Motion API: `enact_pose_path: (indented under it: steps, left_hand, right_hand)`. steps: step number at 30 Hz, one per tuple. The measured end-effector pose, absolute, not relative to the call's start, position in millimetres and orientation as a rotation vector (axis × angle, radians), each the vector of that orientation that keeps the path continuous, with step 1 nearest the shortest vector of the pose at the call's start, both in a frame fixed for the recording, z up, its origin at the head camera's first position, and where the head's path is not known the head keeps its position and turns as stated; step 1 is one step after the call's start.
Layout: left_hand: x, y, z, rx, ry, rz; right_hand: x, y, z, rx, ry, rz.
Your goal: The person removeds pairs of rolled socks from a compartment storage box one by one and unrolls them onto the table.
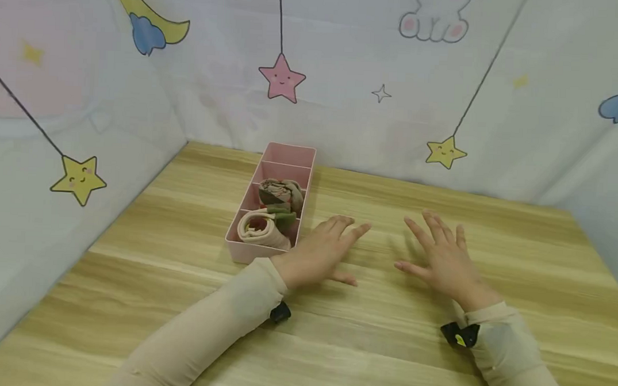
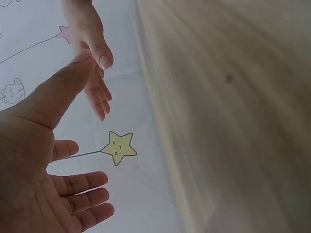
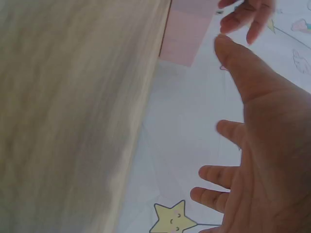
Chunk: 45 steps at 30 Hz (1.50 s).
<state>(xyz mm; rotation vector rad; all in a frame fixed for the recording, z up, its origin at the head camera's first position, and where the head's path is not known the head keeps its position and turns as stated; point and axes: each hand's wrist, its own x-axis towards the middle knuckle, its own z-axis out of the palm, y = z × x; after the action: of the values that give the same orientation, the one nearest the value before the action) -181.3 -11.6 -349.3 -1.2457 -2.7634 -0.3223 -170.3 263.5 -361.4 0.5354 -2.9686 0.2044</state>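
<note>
My left hand (image 1: pixel 321 252) hovers over the table just right of the pink divided box (image 1: pixel 244 251), fingers spread and holding nothing. To its right, my right hand (image 1: pixel 447 262) is also spread above the wood, with nothing in it. In the box, a cream rolled cloth (image 1: pixel 266 231) with a green part fills the nearest compartment. Behind it sits a brown patterned rolled cloth (image 1: pixel 283 195). The two far compartments show bare pink walls. Both wrist views show each palm with its fingers apart, and the right wrist view catches the box's side (image 3: pixel 184 34).
The wooden table (image 1: pixel 364 356) runs back to a white cloth backdrop (image 1: pixel 343 125) printed with stars, and more cloth stands at the left and right sides. A dark band with a small device (image 1: pixel 460 335) sits on the right wrist, another (image 1: pixel 280 312) on the left.
</note>
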Motion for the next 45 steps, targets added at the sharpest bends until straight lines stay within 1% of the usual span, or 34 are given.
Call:
enact_pose_path:
  steps: [6, 14, 23, 28, 36, 45]
  left_hand:
    - [-179.8, -21.4, -320.9, -1.264, -2.666, -0.350]
    - [-182.3, -53.5, -296.3, -1.231, -2.639, -0.385]
    - [-185.1, -89.5, -272.2, -1.154, -2.809, -0.454]
    - [-188.2, -112.5, -265.2, -1.143, -2.892, -0.477]
    - [-198.9, -142.1, -267.0, -1.028, -3.075, -0.422]
    - [-199.7, -157.3, -268.3, -0.908, -3.224, -0.393]
  right_hand:
    - [-167.1, 251.7, -358.2, 0.570, -2.905, 0.280]
    - [-173.5, 229.7, -351.6, 0.643, -2.874, 0.316]
    - [-179.5, 207.6, -345.3, 0.752, -2.776, 0.373]
    - [-182.0, 195.1, -342.0, 0.796, -2.741, 0.384]
    - [-184.3, 171.5, -327.5, 0.822, -2.767, 0.504]
    - [-191.2, 131.6, -305.3, 1.009, -2.692, 0.534]
